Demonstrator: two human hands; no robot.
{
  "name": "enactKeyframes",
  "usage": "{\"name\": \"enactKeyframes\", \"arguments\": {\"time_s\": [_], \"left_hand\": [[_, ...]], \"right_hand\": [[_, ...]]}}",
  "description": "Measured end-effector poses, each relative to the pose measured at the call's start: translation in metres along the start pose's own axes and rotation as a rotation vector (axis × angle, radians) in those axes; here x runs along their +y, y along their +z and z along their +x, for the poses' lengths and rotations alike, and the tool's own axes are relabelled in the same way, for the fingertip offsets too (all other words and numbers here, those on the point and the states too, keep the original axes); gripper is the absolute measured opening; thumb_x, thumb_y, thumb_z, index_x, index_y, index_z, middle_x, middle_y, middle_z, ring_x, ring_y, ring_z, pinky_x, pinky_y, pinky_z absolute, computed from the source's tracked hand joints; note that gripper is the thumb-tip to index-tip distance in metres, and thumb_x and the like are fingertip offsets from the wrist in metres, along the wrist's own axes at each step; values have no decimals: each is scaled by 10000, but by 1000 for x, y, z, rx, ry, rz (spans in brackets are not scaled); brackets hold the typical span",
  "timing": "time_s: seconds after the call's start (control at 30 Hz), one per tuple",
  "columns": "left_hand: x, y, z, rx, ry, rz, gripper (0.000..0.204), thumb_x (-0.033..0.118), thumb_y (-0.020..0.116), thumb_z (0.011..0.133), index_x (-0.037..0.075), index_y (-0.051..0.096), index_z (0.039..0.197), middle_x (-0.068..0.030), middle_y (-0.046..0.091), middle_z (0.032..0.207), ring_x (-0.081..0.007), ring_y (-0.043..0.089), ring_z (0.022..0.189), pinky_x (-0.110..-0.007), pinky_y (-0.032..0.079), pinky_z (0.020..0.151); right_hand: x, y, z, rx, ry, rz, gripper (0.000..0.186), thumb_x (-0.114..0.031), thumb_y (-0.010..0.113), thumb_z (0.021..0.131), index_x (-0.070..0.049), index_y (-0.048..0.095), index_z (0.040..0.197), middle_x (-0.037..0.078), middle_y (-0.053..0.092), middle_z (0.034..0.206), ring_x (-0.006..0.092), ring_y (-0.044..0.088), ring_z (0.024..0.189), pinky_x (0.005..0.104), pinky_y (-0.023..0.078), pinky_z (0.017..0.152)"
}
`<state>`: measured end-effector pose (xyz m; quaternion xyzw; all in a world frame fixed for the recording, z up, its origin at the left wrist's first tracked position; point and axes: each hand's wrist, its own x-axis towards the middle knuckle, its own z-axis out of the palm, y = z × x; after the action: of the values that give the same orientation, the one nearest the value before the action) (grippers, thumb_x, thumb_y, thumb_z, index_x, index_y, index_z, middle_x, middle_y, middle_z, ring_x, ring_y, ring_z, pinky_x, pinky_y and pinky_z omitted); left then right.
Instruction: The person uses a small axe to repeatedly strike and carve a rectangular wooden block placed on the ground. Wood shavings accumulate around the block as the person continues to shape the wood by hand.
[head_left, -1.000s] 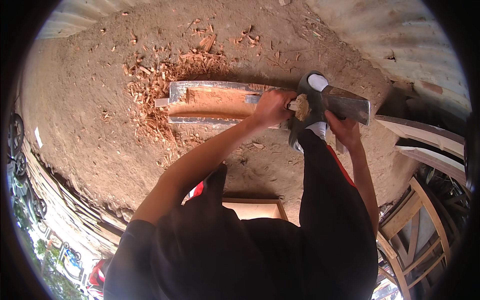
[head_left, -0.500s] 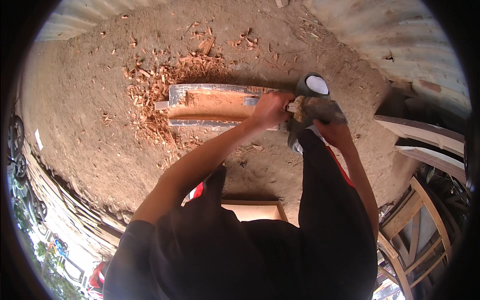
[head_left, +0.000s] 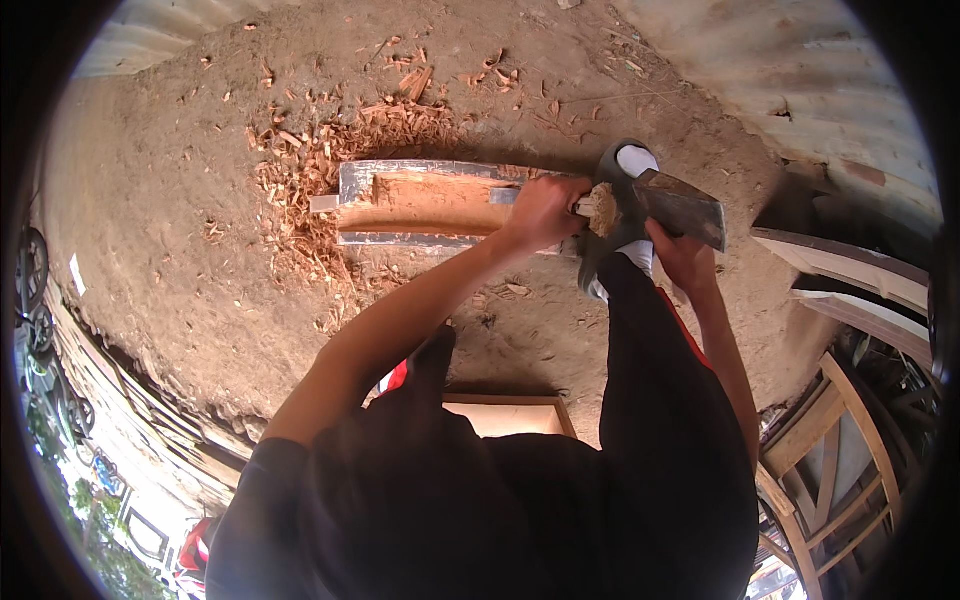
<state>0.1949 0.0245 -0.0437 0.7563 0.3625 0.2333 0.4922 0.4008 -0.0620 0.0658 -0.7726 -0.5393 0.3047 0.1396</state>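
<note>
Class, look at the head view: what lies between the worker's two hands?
The chisel's frayed wooden handle end, between the left hand and the right hand holding the axe head.

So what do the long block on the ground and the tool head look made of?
The long block looks like raw wood: orange-brown cut faces, pale painted or weathered edges, matching chips around it. The tool head looks like dull grey metal, probably steel, unpolished.

The chisel's (head_left: 585, 207) shaft is hidden inside the left hand (head_left: 540, 212); only its frayed butt is seen. The wooden block's (head_left: 430, 203) right end is covered by that hand. The right hand (head_left: 682, 258) is partly masked by the hatchet head (head_left: 680, 205), its handle unseen.
</note>
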Motion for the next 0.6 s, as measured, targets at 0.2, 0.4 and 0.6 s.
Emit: {"name": "enactKeyframes", "arguments": {"time_s": [0.2, 0.4, 0.6], "left_hand": [[-1, -1, 3, 5, 20, -5, 241, 112, 749, 662, 78, 632, 869, -176, 665, 783, -403, 667, 793, -492, 512, 667], [-4, 2, 2, 13, 7, -69, 234, 120, 755, 669, 81, 640, 868, -180, 662, 787, -412, 660, 803, -496, 513, 668], [1, -9, 7, 14, -19, -22, 225, 132, 754, 682, 92, 650, 877, -176, 675, 814, -408, 664, 807, -495, 524, 676]], "right_hand": [[30, 9, 7, -146, -118, -405, 366, -285, 707, 878, -27, 691, 1136, 156, 738, 1020, 315, 707, 956, 419, 549, 827], [13, 9, 9, -99, 243, 115, 392, -351, 685, 888, -56, 703, 1145, 211, 711, 1087, 359, 682, 1018, 420, 533, 886], [2, -17, 35, -427, 189, -308, 499, -485, 589, 934, -55, 702, 1162, 252, 691, 1109, 324, 675, 1061, 424, 513, 924]]}}
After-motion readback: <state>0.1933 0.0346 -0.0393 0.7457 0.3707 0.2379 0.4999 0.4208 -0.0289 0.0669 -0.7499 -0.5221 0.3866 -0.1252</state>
